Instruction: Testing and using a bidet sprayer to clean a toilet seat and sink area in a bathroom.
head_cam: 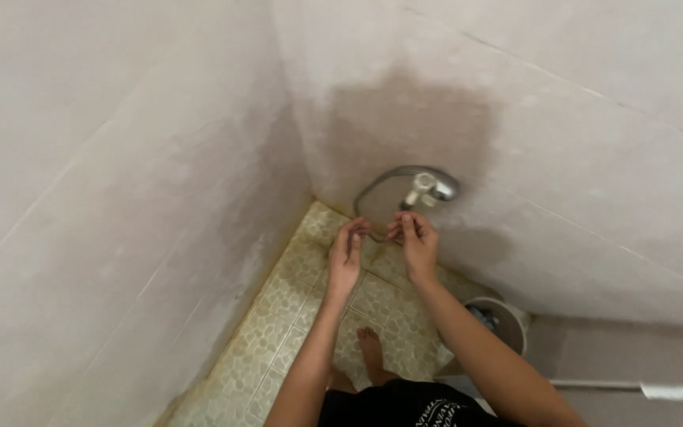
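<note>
Both my hands are stretched out side by side under a chrome wall tap (428, 188) with a curved metal hose (373, 190) looping to its left. My left hand (347, 251) has its fingers apart, palm turned inward, and holds nothing. My right hand (415, 242) is just below the tap's spout, fingers loosely curled upward, also with nothing in it. The two hands are close together but not clasped. Whether water runs from the tap cannot be made out.
Pale tiled walls meet in a corner at the left, with a damp dark patch around the tap. The floor (278, 316) has yellowish pebble-pattern tiles. My bare foot (371, 348) stands below. A round white bucket (499, 320) sits at the right wall.
</note>
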